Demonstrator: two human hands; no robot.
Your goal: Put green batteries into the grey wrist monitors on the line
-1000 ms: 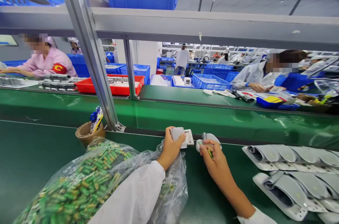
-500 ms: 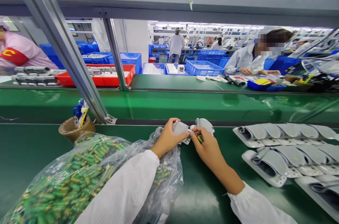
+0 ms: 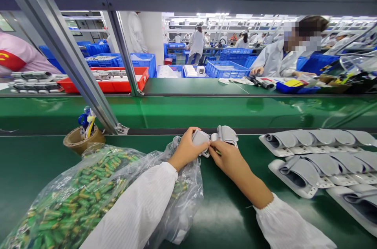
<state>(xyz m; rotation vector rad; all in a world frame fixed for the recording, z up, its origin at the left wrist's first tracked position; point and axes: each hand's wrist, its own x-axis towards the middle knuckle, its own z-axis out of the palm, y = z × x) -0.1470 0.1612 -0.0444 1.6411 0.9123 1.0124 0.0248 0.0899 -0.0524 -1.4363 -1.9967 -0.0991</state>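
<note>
My left hand [image 3: 188, 147] is closed around a small white device with a rolled grey cuff [image 3: 200, 139], which looks like a wrist blood pressure monitor. The fingertips of my right hand [image 3: 228, 158] pinch together at its right edge. A sliver of a green battery [image 3: 218, 152] shows between those fingers; the rest is hidden by the hand. Just behind my right hand stands another cuffed monitor [image 3: 228, 134]. Under my left forearm lies a clear plastic bag [image 3: 188, 186] full of green batteries [image 3: 79, 198].
Rows of cuffed monitors [image 3: 312, 166] lie on the green bench [image 3: 224, 217] at right. A cardboard cup [image 3: 78, 141] of tools stands left by a metal post [image 3: 70, 48]. Across the belt [image 3: 188, 111] are a red tray [image 3: 141, 80], blue crates [image 3: 226, 69] and a co-worker [image 3: 271, 58].
My right fingers have turned over the monitor's edge, so less of the green battery shows. My left hand keeps its hold. The camera view has shifted slightly.
</note>
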